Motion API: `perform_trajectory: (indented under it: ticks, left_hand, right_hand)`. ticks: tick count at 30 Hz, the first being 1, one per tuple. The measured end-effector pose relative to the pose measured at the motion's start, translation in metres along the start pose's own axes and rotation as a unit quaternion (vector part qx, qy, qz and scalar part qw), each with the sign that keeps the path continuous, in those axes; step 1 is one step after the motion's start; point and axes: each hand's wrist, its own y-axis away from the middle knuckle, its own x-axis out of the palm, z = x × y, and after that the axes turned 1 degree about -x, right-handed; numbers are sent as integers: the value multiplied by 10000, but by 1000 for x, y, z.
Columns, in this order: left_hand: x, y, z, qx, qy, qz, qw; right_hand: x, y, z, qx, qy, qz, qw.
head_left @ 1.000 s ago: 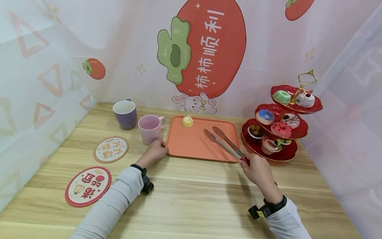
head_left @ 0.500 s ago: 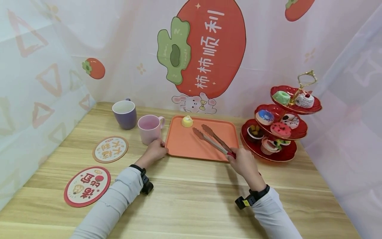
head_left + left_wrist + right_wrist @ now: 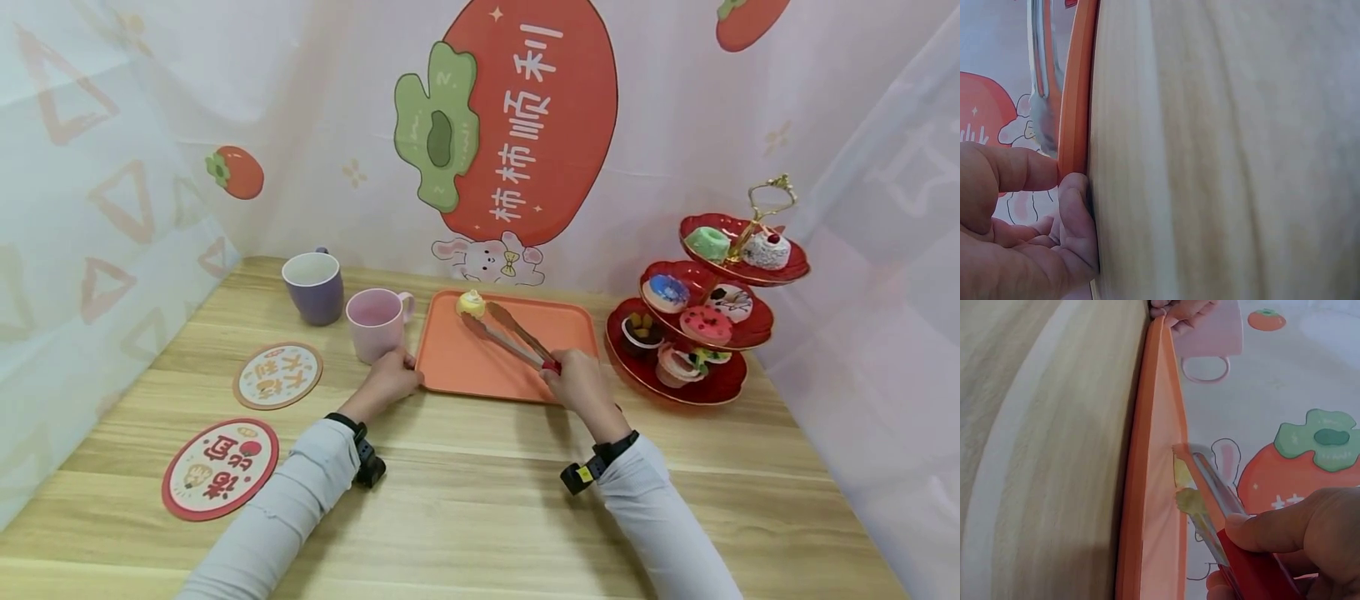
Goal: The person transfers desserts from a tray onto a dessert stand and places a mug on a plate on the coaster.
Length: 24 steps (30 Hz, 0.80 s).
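My left hand (image 3: 386, 385) pinches the near left corner of an orange tray (image 3: 438, 362) between thumb and finger, as the left wrist view shows at the tray's rim (image 3: 1075, 94). My right hand (image 3: 583, 383) grips metal tongs (image 3: 517, 346) by their red handle (image 3: 1250, 565). The tongs' arms are spread over the tray, with their tips beside a small yellow cake (image 3: 470, 303) at the tray's back left. In the right wrist view the tips partly cover the yellow cake (image 3: 1181, 472); whether they touch it I cannot tell.
A pink mug (image 3: 375, 329) stands close by my left hand, with a purple mug (image 3: 315, 292) behind it. Two round coasters (image 3: 279, 375) lie at the left. A red three-tier stand (image 3: 723, 392) bearing several cakes rises right of the tray. A printed curtain (image 3: 315, 167) hangs behind.
My right hand has moved left with the tongs, bringing their tips from the tray's right side to the yellow cake. My left hand has stayed at the tray's corner.
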Motion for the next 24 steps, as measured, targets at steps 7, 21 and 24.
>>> perform_trajectory:
  ticks: [7, 21, 24]
  left_hand:
    - [0, 0, 1, 85, -72, -23, 9999]
    - [1, -3, 3, 5, -4, -6, 10000]
    - [1, -2, 2, 15, -16, -31, 10000]
  right_hand:
    - [3, -10, 4, 278, -75, 134, 9995]
    - [7, -13, 1, 357, 137, 137, 9992]
    - [6, -12, 1, 433, 150, 175, 9988]
